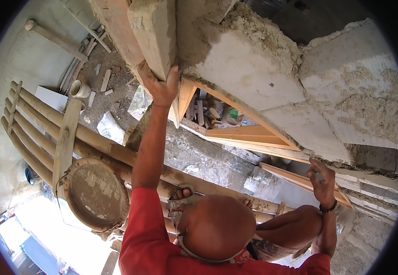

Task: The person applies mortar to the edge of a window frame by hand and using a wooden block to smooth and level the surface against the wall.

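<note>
My left hand (160, 87) reaches up and grips the lower end of a thick, pale wooden board (153, 36), thumb on one side and fingers on the other. The board stands against a plastered wall edge (194, 34) smeared with wet-looking mortar. My right hand (322, 181) is raised near the lower edge of the rough wall (309, 123), fingers loosely bent, with nothing visible in it. Between the hands, a light wooden frame (249, 133) is set along the wall opening. A round pan of grey mortar (95, 195) sits at my left.
Bamboo poles (111, 149) form a scaffold, with a plank (66, 137) across them. On the floor below lie a bucket (80, 88), a white panel (51, 98), wood scraps (105, 80) and rubble. A log (56, 39) and a ladder (86, 23) lean at the far left.
</note>
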A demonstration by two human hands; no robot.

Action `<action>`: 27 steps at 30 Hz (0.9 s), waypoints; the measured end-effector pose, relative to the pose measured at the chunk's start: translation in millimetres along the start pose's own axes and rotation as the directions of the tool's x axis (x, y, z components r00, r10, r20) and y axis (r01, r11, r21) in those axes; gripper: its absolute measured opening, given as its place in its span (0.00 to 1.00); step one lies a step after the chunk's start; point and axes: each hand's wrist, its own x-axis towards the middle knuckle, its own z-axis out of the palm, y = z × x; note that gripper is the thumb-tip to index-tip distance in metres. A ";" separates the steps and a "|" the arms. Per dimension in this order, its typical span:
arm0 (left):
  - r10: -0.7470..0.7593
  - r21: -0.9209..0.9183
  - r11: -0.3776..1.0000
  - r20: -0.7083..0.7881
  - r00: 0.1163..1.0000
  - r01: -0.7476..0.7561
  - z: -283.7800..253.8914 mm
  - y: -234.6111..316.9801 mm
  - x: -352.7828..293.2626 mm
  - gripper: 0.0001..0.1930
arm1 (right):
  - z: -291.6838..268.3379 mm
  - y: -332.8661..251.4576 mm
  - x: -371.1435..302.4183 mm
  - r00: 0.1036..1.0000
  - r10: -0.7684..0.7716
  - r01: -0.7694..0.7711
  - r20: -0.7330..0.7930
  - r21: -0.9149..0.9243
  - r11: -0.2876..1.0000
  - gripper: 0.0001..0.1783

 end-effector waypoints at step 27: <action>-0.440 -0.057 0.895 0.055 0.896 0.443 -1.8 -35.1 -76.6 0.39 | -3.4 -4.8 -6.8 0.971 0.235 -0.228 -0.053 0.110 0.967 0.18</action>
